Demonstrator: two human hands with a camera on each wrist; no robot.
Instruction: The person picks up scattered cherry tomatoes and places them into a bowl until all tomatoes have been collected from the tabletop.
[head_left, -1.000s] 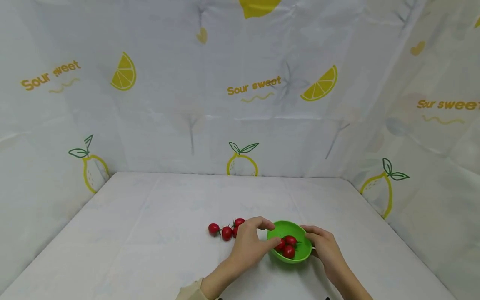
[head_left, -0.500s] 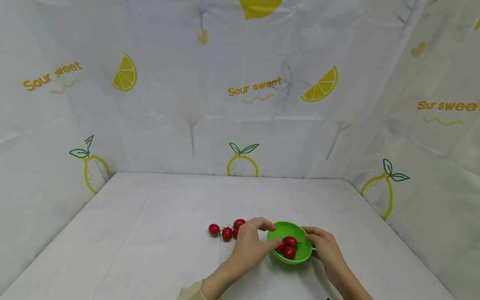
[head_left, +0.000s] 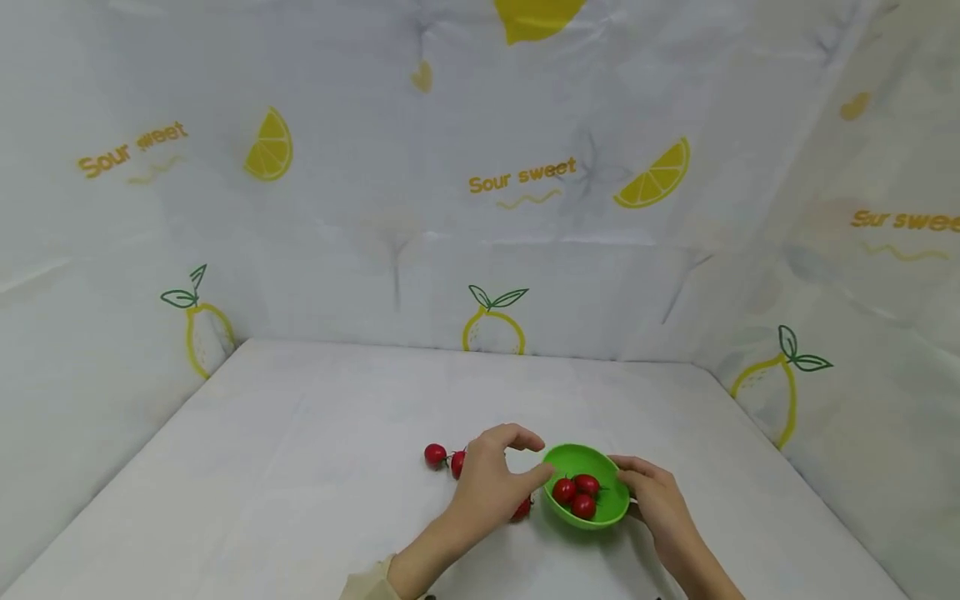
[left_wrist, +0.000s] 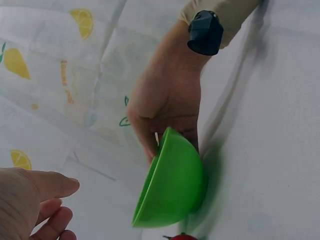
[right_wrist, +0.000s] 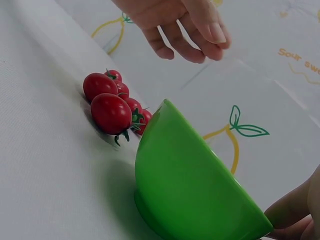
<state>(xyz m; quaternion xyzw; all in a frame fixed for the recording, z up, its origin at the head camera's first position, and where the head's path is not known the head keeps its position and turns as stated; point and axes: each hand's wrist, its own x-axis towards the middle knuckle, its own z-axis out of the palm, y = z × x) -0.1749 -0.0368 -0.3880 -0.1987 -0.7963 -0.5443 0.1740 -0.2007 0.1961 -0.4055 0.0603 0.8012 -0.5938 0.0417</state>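
The left hand (head_left: 491, 479) is just left of the bowl, thumb and forefinger spread apart and grasping nothing. The right hand (head_left: 660, 496) grips the green bowl (head_left: 573, 458) at its right rim, thumb on the edge and fingers underneath. The bowl is round, with no long axis, and its mouth faces up; whether it tips slightly is hard to judge. Inside it lie three red tomatoes (head_left: 583, 506), the rear one on its side with its stem pointing to the bowl's right. On the white table (head_left: 337, 417), left of the bowl, are loose tomatoes (right_wrist: 111, 114); the stem of the large near one points toward the bowl.

In the head view the left hand covers part of that loose group, and overlap makes them hard to count; the left wrist view cuts one off at its bottom edge. Both wrist views hide the bowl's contents behind its wall.

Half a second ago the left thumb overlapped a tomato inside the bowl; now the hand is farther left and that tomato shows whole.
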